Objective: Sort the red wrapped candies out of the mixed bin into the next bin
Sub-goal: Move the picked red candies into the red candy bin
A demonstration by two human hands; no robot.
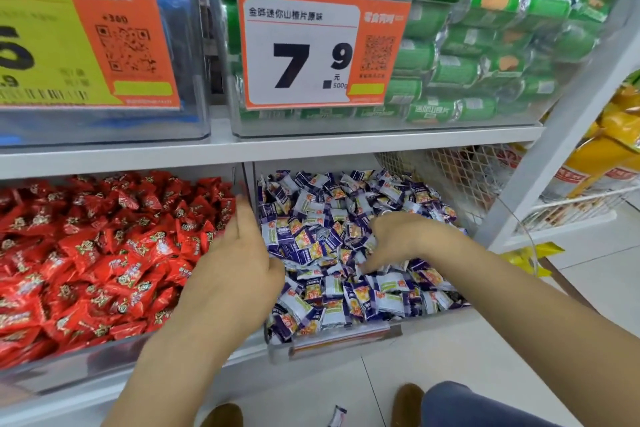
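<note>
Two clear bins sit side by side on the low shelf. The left bin (114, 355) is heaped with red wrapped candies (104, 253). The right bin (332, 345) holds purple-and-white wrapped candies (346, 291); no red one shows among them. My left hand (239, 267) hovers over the divider between the bins, fingers straight and pointing up, holding nothing that I can see. My right hand (398, 239) lies on the purple pile with fingers curled down into the candies; what they touch is hidden.
The shelf above carries a clear bin of green rolled packs (467, 45) with a 7.9 price card (311, 48), and a blue-filled bin (104, 121) at left. A white wire rack (571, 208) with yellow bags stands right. One purple candy (337, 416) lies on the floor.
</note>
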